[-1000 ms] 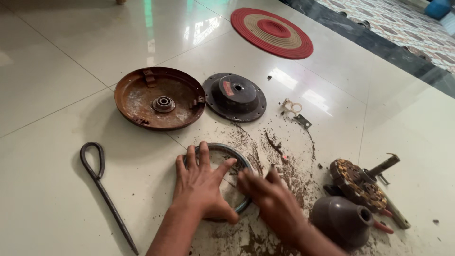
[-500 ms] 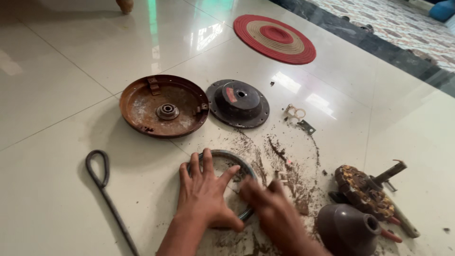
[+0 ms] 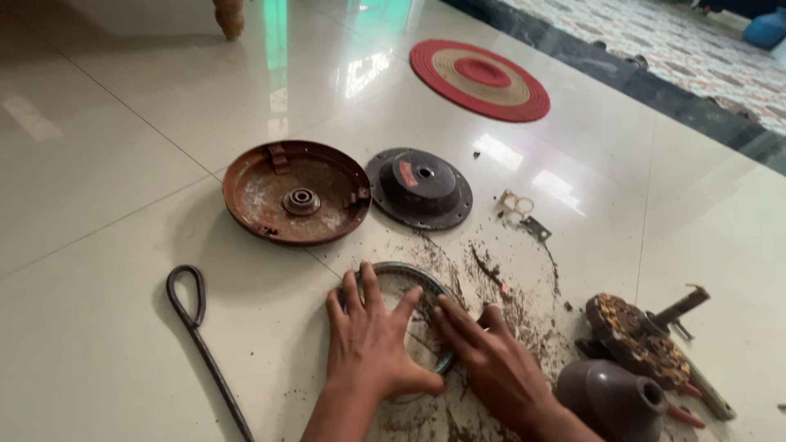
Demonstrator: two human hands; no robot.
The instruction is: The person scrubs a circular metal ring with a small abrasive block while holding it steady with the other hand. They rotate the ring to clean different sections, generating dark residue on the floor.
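My left hand (image 3: 370,340) lies flat with fingers spread on a thin metal ring (image 3: 401,272) that rests on the dirty tiled floor. My right hand (image 3: 491,364) presses on the ring's right side, fingers together and pointing left. Dark dirt and debris (image 3: 499,282) are scattered around the ring. Both hands cover most of the ring's lower half.
A rusty round cover (image 3: 296,192) and a dark domed cover (image 3: 419,187) lie beyond the ring. A looped metal rod (image 3: 196,327) is at left. A wound motor core with shaft (image 3: 643,340) and a brown cup-shaped part (image 3: 610,397) sit at right. A red round mat (image 3: 480,78) lies farther off.
The view has shifted slightly. Both hands stay on the ring, and the right hand has slid a little leftwards onto its rim.
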